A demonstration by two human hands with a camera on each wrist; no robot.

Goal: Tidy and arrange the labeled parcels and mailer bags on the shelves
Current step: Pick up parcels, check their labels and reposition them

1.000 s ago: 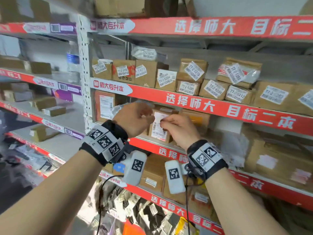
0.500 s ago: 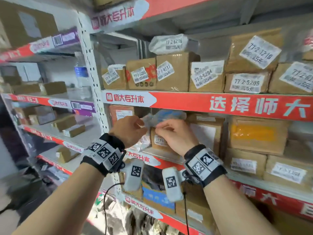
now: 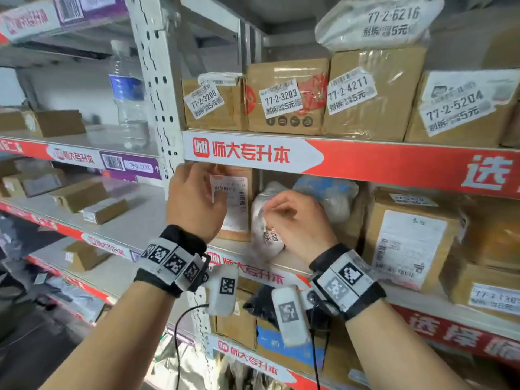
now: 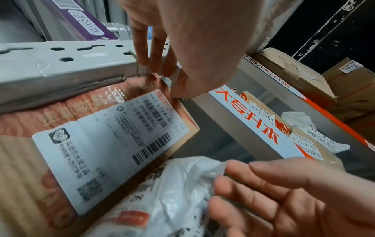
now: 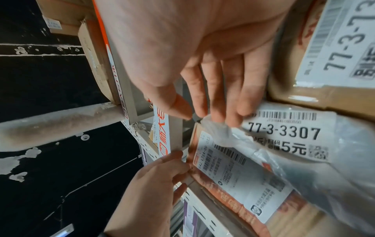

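Landmark: the upright post (image 3: 157, 88) of the rack.

Left hand (image 3: 194, 201): thumb and fingertips (image 4: 156, 67) pinch the top near corner of the box (image 3: 239, 204), the first parcel right of the post on the middle shelf. Box stands on end, label (image 4: 109, 144) facing out. The corner sits tight under the red shelf edge (image 3: 365, 164).

Right hand (image 3: 295, 220): fingers nearly straight, fingertips (image 5: 233, 112) resting on the top fold of the white bag (image 3: 264, 235), which leans against the box's right face, one place further from the post. Its sticker reads 77-3-3307. No closed grip on it that I can see. Thumb is apart from the plastic.

Step in hand, my judgement: squaring the box against the post and seating the bag beside it, labels outward.

Risks:
- Bag is soft and slumped at the shelf lip. If I shift the box toward the post, the bag loses its prop and may slide off the front.
- Plastic is slick; flat fingertips may slip and not steer it.
- Corner pinch is small. A hard pull could tip the box outward or catch it on the shelf edge above.
- Bag fold already covers part of the box label; pushing it the wrong way hides more.
- The blue-white bag (image 3: 326, 192) behind may topple forward if the white bag moves.
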